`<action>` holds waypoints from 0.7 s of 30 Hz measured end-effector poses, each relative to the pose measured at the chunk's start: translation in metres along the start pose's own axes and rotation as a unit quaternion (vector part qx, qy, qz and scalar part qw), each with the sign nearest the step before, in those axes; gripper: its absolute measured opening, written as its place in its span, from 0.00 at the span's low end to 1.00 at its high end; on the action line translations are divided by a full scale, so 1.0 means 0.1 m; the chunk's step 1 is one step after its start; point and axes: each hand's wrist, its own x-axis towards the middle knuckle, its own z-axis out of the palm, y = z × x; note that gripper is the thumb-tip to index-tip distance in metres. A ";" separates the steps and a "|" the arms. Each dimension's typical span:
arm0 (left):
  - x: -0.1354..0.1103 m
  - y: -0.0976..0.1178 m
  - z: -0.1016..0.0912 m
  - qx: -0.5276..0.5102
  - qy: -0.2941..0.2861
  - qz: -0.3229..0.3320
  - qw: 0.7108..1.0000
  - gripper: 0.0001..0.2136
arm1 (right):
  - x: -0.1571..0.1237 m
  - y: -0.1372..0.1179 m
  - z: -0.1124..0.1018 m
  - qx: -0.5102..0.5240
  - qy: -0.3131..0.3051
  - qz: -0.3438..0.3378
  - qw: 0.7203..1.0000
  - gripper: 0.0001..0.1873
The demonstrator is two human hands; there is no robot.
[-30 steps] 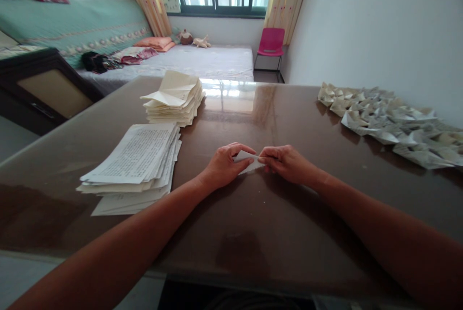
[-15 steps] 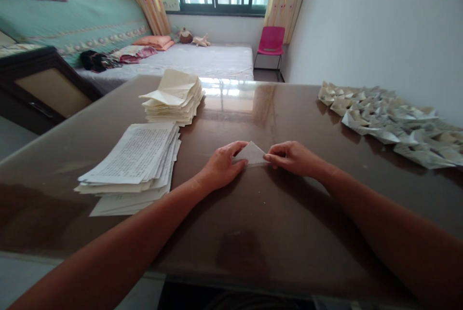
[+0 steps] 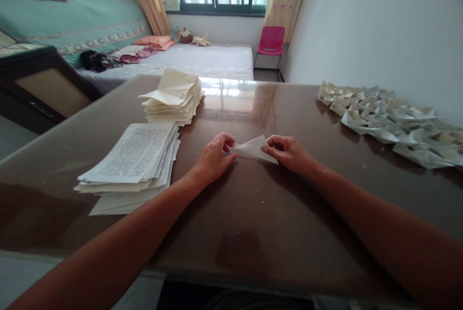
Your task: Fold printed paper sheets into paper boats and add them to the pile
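Observation:
A small folded paper [image 3: 255, 147], pale and roughly triangular, is held low over the brown table between my two hands. My left hand [image 3: 214, 155] is at its narrow left end, with curled fingers above and the thumb below, closed around the tip. On the other side my right hand [image 3: 285, 152] pinches the wider right part between thumb and fingers. The fingers partly cover both ends of the paper.
To the left lies a stack of printed sheets [image 3: 130, 153], with a stack of yellowish paper [image 3: 173, 98] behind it. Many folded paper pieces [image 3: 387, 114] stand in rows at the right. Beyond the glossy table [image 3: 231, 233] are a bed [image 3: 217, 59] and a pink chair [image 3: 272, 40].
My left hand has shifted a little left. The folded paper has tilted and turned, its peak now nearer my right hand, and its left end looks narrower. Both stacks stay put.

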 end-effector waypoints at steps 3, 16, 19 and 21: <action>0.01 0.00 -0.01 -0.005 -0.018 -0.004 1.000 0.12 | 0.01 0.00 -0.01 -0.006 -0.021 -0.001 1.000 0.18; -0.07 0.19 0.13 -0.096 -0.045 0.004 0.994 0.10 | -0.12 -0.35 0.12 -0.279 0.047 -0.181 0.942 0.13; -0.08 0.19 0.13 -0.093 -0.032 0.015 0.995 0.06 | -0.11 -0.28 0.10 -0.209 0.010 -0.133 0.969 0.09; -0.08 0.18 0.11 -0.083 -0.032 0.028 0.996 0.03 | -0.09 -0.24 0.09 -0.139 -0.006 -0.109 0.984 0.09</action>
